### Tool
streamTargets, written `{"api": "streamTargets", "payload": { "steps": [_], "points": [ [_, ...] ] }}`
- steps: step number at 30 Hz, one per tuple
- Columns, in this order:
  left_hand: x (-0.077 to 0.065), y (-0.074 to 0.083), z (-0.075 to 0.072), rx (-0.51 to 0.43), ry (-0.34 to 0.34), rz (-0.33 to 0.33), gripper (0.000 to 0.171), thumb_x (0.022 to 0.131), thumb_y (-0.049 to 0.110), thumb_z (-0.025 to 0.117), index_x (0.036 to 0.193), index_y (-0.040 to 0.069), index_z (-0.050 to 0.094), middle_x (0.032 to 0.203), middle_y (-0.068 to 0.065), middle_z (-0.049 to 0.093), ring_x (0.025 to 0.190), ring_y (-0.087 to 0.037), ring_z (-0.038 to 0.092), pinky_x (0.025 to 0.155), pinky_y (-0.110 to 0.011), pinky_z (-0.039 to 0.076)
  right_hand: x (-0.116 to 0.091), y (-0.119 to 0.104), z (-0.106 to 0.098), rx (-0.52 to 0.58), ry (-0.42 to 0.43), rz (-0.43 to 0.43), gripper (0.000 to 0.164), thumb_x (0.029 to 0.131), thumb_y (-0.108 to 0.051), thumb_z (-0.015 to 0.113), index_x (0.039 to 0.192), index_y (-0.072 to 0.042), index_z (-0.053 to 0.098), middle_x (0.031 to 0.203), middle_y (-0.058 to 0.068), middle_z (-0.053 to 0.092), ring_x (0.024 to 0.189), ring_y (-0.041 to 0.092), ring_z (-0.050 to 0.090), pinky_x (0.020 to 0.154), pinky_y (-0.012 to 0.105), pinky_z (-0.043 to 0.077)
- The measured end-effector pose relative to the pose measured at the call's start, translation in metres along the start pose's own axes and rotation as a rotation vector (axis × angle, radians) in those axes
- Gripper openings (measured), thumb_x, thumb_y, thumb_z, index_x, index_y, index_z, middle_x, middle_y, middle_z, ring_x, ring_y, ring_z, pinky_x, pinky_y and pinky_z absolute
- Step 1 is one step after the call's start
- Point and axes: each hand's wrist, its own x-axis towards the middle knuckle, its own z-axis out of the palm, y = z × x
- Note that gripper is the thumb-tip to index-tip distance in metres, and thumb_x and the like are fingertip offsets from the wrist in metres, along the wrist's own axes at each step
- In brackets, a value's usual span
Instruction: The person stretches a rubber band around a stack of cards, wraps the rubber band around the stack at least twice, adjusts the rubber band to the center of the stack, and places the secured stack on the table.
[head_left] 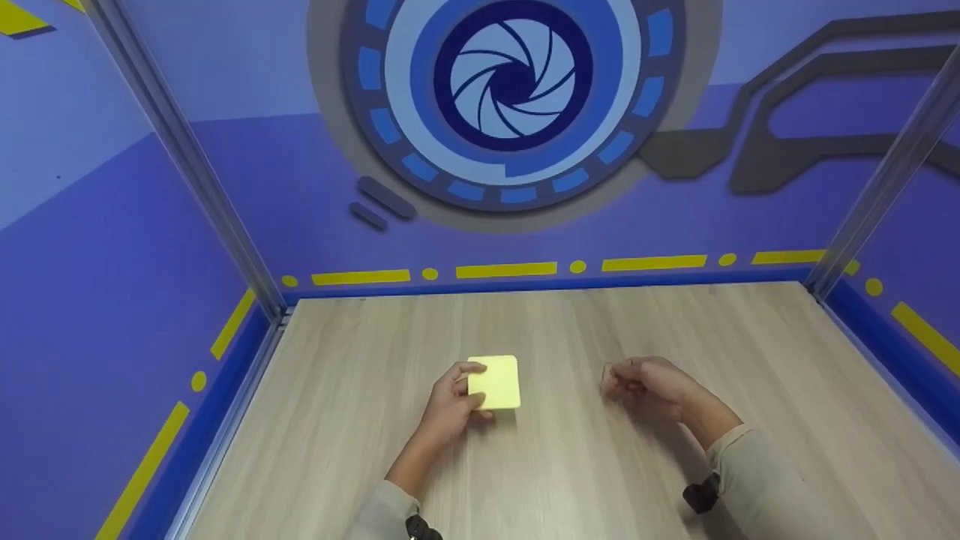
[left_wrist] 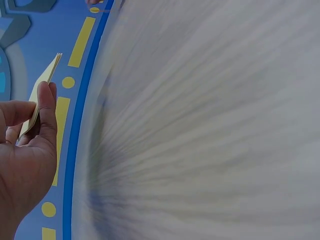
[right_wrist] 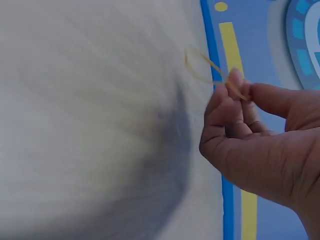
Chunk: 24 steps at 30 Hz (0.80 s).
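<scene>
A thin stack of pale yellow square cards (head_left: 496, 382) with rounded corners is in my left hand (head_left: 448, 411), above the middle of the table. Thumb and fingers pinch it along its left side; the left wrist view shows the cards (left_wrist: 42, 85) nearly edge-on, with several layers at the edge. To the right and apart from it, my right hand (head_left: 654, 387) has its fingers curled. In the right wrist view that hand (right_wrist: 265, 140) pinches a thin yellowish rubber band (right_wrist: 212, 64) between thumb and fingertips, its loop hanging out past them. In the head view the band is barely visible.
Beneath both hands lies a light wood-grain tabletop (head_left: 555, 480). A blue-purple printed wall (head_left: 262, 180) stands behind it, with side walls left and right. Metal posts (head_left: 191, 150) rise at the back corners. Both wrists wear black devices (head_left: 702, 493).
</scene>
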Motion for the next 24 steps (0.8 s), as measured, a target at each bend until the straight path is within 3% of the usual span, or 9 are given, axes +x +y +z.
{"api": "streamTargets", "payload": {
  "steps": [6,11,14,18,24],
  "points": [
    [-0.001,0.001,-0.003,-0.008,-0.002,0.012,0.049,0.096,-0.01,0.056,0.144,0.002,0.053,0.141,-0.03,0.065,0.103,-0.023,0.072,0.081,-0.038,0.067,-0.001,-0.004,0.0,0.348,-0.024,-0.068,0.026,0.114,-0.019,0.044,0.121,-0.007,0.067,0.105,-0.005,0.07,0.103,0.013,0.064,0.102,0.029,0.052],
    [-0.001,0.001,-0.005,-0.022,-0.002,0.007,0.049,0.097,-0.009,0.056,0.145,0.003,0.053,0.139,-0.028,0.066,0.098,-0.022,0.072,0.083,-0.04,0.066,0.002,-0.006,0.009,0.568,-0.072,-0.138,0.025,0.115,-0.013,0.042,0.124,-0.008,0.064,0.105,-0.002,0.068,0.099,0.014,0.064,0.096,0.028,0.054],
    [0.0,0.002,-0.004,-0.019,-0.012,0.011,0.049,0.098,-0.007,0.057,0.146,0.003,0.051,0.14,-0.028,0.066,0.098,-0.02,0.072,0.082,-0.035,0.065,0.001,-0.007,0.014,0.589,-0.072,-0.17,0.023,0.114,-0.011,0.044,0.127,-0.012,0.064,0.104,-0.001,0.07,0.094,0.013,0.066,0.089,0.025,0.057],
    [0.002,0.004,-0.003,-0.019,-0.008,0.012,0.049,0.099,-0.006,0.057,0.146,0.004,0.051,0.14,-0.027,0.067,0.098,-0.02,0.071,0.079,-0.028,0.063,0.002,-0.008,0.024,0.527,-0.007,-0.179,0.026,0.112,-0.012,0.052,0.137,-0.015,0.061,0.1,-0.002,0.074,0.08,0.008,0.066,0.073,0.021,0.058],
    [0.004,0.005,0.001,-0.013,0.007,0.01,0.049,0.098,-0.005,0.059,0.145,0.006,0.054,0.135,-0.025,0.069,0.096,-0.019,0.07,0.076,-0.026,0.061,0.006,-0.004,0.034,0.464,0.069,-0.168,0.042,0.11,-0.014,0.058,0.151,-0.007,0.052,0.09,-0.004,0.075,0.064,0.004,0.061,0.059,0.019,0.054]
  ]
}}
